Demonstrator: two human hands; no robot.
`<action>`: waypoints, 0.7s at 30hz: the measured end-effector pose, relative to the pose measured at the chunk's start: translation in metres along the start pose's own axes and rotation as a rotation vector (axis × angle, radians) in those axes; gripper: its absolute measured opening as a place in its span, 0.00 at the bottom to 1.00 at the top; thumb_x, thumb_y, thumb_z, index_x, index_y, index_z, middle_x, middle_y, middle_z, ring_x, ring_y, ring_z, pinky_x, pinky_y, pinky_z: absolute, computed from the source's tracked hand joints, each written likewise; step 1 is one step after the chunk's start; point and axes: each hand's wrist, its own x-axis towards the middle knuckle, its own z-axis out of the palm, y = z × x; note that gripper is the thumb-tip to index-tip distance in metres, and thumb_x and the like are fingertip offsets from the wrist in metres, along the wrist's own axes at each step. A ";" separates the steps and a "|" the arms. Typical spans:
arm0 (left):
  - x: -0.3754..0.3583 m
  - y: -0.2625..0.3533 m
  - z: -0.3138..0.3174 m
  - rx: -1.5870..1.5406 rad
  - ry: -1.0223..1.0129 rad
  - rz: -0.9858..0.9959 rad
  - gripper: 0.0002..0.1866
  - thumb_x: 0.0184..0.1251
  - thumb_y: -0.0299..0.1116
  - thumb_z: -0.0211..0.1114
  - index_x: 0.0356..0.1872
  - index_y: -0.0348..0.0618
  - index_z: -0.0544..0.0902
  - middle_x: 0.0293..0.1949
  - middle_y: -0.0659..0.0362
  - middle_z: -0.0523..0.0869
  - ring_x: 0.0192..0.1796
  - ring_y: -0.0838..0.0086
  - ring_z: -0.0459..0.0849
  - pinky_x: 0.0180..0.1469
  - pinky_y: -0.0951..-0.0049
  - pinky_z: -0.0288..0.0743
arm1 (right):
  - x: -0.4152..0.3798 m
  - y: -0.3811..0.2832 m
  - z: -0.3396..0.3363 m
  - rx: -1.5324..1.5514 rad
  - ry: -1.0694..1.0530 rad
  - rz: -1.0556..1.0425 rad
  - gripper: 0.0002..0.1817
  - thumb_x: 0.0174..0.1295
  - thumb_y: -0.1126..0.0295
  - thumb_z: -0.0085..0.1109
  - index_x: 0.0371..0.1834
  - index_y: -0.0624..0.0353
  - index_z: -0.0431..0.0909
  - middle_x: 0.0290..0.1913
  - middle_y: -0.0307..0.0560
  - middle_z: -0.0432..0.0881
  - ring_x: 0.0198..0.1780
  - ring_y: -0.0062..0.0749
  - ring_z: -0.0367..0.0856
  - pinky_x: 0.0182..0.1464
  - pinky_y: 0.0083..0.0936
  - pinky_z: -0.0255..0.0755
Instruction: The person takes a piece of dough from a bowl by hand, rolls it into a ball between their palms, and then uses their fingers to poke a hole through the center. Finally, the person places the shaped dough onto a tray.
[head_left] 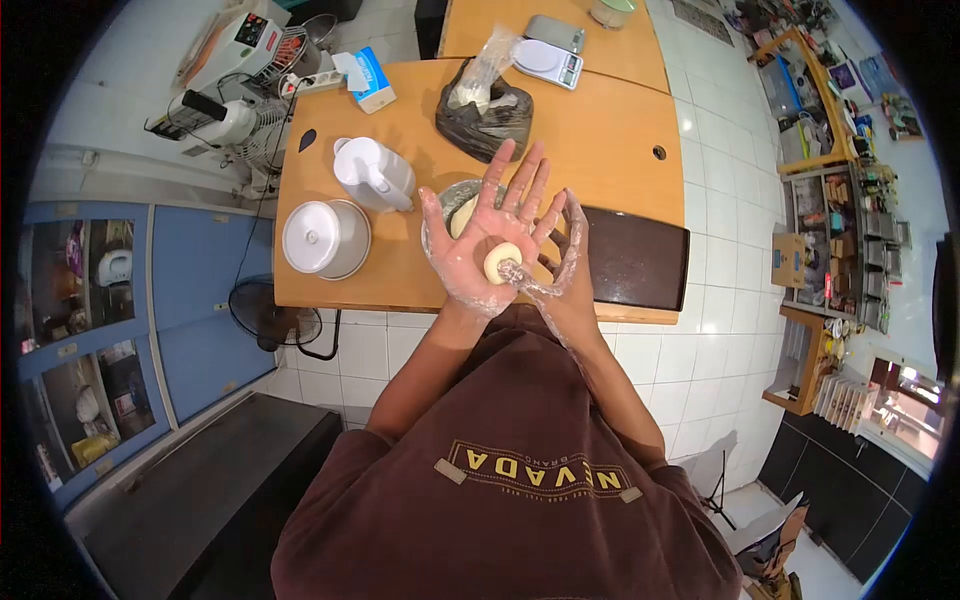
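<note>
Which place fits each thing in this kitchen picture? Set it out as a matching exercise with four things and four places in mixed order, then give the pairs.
Things:
1. dough ball
2. kitchen scale
3. lidded metal pot
4. black plastic bag

Places:
A. at the table's left edge, beside the white jug
B. on the open palm of the left hand
C. at the far end of the table, behind the black bag
D. mid-table, beyond the metal bowl

Pairs: 1-B, 2-C, 3-A, 4-D
</note>
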 end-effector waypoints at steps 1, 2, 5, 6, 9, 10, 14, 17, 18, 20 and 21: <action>0.001 -0.003 -0.001 -0.049 0.006 -0.013 0.57 0.71 0.83 0.39 0.87 0.48 0.53 0.87 0.45 0.48 0.89 0.56 0.43 0.89 0.46 0.37 | -0.002 -0.001 -0.004 -0.043 0.018 -0.017 0.67 0.53 0.66 0.86 0.88 0.53 0.42 0.85 0.59 0.49 0.84 0.57 0.55 0.77 0.54 0.64; 0.002 -0.009 -0.001 -0.026 -0.011 -0.037 0.55 0.72 0.82 0.39 0.87 0.48 0.54 0.87 0.45 0.49 0.89 0.55 0.46 0.88 0.46 0.38 | -0.003 -0.003 -0.010 -0.124 0.045 -0.085 0.65 0.53 0.65 0.86 0.88 0.54 0.45 0.84 0.60 0.51 0.84 0.59 0.55 0.77 0.55 0.64; 0.003 -0.027 0.000 0.083 -0.041 -0.089 0.52 0.75 0.79 0.38 0.86 0.47 0.56 0.87 0.47 0.52 0.88 0.54 0.51 0.88 0.46 0.43 | -0.006 -0.008 -0.031 -0.384 0.111 -0.303 0.60 0.54 0.62 0.84 0.86 0.55 0.51 0.82 0.62 0.55 0.82 0.63 0.55 0.77 0.58 0.60; 0.004 -0.033 0.002 0.145 -0.038 -0.100 0.52 0.76 0.78 0.38 0.85 0.46 0.57 0.86 0.47 0.53 0.87 0.54 0.52 0.88 0.46 0.44 | -0.006 -0.011 -0.039 -0.479 0.128 -0.388 0.59 0.54 0.61 0.84 0.86 0.56 0.53 0.81 0.63 0.56 0.82 0.64 0.55 0.77 0.59 0.59; 0.007 -0.053 0.009 0.223 0.012 -0.094 0.52 0.77 0.77 0.38 0.85 0.44 0.57 0.86 0.46 0.55 0.87 0.52 0.53 0.86 0.47 0.50 | -0.006 -0.028 -0.057 -0.654 0.174 -0.557 0.45 0.56 0.60 0.81 0.78 0.55 0.69 0.80 0.62 0.60 0.80 0.65 0.57 0.77 0.59 0.57; 0.009 -0.059 0.010 0.256 0.032 -0.081 0.51 0.78 0.76 0.36 0.85 0.43 0.58 0.86 0.46 0.56 0.87 0.51 0.54 0.86 0.47 0.51 | -0.007 -0.031 -0.066 -0.718 0.139 -0.553 0.42 0.56 0.60 0.81 0.75 0.55 0.74 0.80 0.61 0.60 0.80 0.64 0.58 0.75 0.58 0.59; 0.010 -0.074 0.001 0.481 0.016 -0.034 0.43 0.83 0.68 0.43 0.80 0.39 0.65 0.81 0.48 0.66 0.83 0.56 0.63 0.82 0.52 0.60 | -0.001 -0.020 -0.093 -0.670 0.075 -0.480 0.21 0.59 0.66 0.77 0.55 0.56 0.86 0.64 0.60 0.79 0.74 0.60 0.67 0.75 0.55 0.61; 0.000 -0.077 -0.026 1.013 -0.023 0.003 0.30 0.85 0.51 0.58 0.73 0.37 0.71 0.73 0.52 0.74 0.76 0.65 0.71 0.77 0.58 0.67 | 0.002 -0.019 -0.102 -0.428 0.123 -0.339 0.14 0.63 0.73 0.74 0.50 0.62 0.85 0.47 0.48 0.88 0.58 0.39 0.82 0.64 0.39 0.74; -0.004 -0.082 -0.014 1.067 0.049 0.057 0.21 0.79 0.32 0.68 0.67 0.36 0.76 0.64 0.57 0.81 0.67 0.73 0.78 0.69 0.66 0.74 | 0.003 -0.016 -0.106 -0.280 0.110 -0.269 0.13 0.64 0.75 0.74 0.49 0.64 0.85 0.46 0.47 0.88 0.55 0.35 0.83 0.61 0.35 0.75; -0.011 -0.088 -0.014 1.059 0.111 0.057 0.20 0.77 0.27 0.68 0.65 0.35 0.77 0.61 0.57 0.83 0.63 0.73 0.81 0.66 0.69 0.77 | 0.005 -0.017 -0.113 -0.160 0.086 -0.218 0.09 0.67 0.80 0.71 0.48 0.67 0.84 0.43 0.42 0.87 0.48 0.21 0.82 0.55 0.23 0.77; -0.013 -0.089 -0.015 1.054 0.143 0.058 0.19 0.77 0.25 0.69 0.64 0.35 0.78 0.59 0.57 0.84 0.62 0.74 0.82 0.64 0.70 0.78 | 0.006 -0.017 -0.117 -0.075 0.051 -0.163 0.09 0.68 0.79 0.71 0.49 0.67 0.84 0.43 0.42 0.88 0.48 0.21 0.83 0.55 0.23 0.77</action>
